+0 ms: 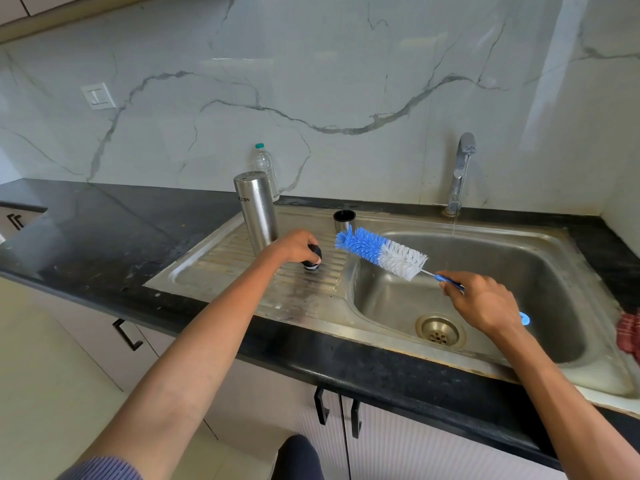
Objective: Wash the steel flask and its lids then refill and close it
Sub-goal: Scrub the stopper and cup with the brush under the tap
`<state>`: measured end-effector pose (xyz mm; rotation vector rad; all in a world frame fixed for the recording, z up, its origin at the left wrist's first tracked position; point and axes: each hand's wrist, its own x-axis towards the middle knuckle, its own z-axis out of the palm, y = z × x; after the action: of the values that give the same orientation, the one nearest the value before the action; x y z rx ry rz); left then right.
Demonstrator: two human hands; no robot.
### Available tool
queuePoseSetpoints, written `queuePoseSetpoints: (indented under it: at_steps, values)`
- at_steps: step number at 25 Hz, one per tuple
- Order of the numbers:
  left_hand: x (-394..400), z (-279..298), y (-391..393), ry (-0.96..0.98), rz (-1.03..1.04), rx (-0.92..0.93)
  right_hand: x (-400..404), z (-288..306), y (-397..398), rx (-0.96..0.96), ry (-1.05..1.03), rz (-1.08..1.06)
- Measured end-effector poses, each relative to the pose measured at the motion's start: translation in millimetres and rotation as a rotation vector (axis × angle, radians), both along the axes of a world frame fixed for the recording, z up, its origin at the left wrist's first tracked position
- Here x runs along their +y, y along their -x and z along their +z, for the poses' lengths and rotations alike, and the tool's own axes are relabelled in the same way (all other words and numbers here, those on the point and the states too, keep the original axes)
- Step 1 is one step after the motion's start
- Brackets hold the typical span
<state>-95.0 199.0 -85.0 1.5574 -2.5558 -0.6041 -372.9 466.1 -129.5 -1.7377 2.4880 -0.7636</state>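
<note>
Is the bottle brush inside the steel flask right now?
No, the right hand holds the bottle brush in the air over the sink, while the steel flask stands upside down on the drainboard.

You are looking at a black stone counter (104, 230) that runs along a white marble-patterned wall (346, 64), with a white switch plate (98, 95) on that wall to your left. A clear plastic bottle (266, 168) with a teal cap stands at the back of the counter against the wall. At the far right edge a red checked cloth (629, 336) lies on the counter. Below you are pale cabinet doors (398, 455) with black handles (321, 405).
</note>
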Motion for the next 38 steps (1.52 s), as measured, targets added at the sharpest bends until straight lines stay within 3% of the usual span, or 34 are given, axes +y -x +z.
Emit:
queuePoseSetpoints:
  at_steps: [8,15,23,26,31,35,38]
  values:
    - [-25.7,7.9,39.6,0.086,0.101,0.274,9.4,4.7,1.4,-0.047,0.014,-0.175]
    - [-68.0,-19.6,111.4,0.029,0.223,0.183,7.5,9.5,1.1,0.012,-0.032,-0.240]
    - [-102.4,-33.5,140.4,0.035,0.315,0.076,3.4,8.6,5.9,0.091,-0.081,-0.303]
    - [-100.2,-26.9,143.0,0.047,0.340,0.208,4.4,12.4,4.5,0.090,-0.108,-0.290]
    - [-56.1,-15.4,162.2,0.021,0.107,0.712,14.7,22.3,13.6,0.014,-0.221,-0.308]
    - [-1.7,-31.3,193.0,-0.008,-0.040,0.775,40.0,30.3,36.0,-0.178,-0.424,-0.484]
    - [19.6,-54.3,217.0,-0.072,-0.092,0.737,54.8,34.0,52.0,-0.246,-0.387,-0.605]
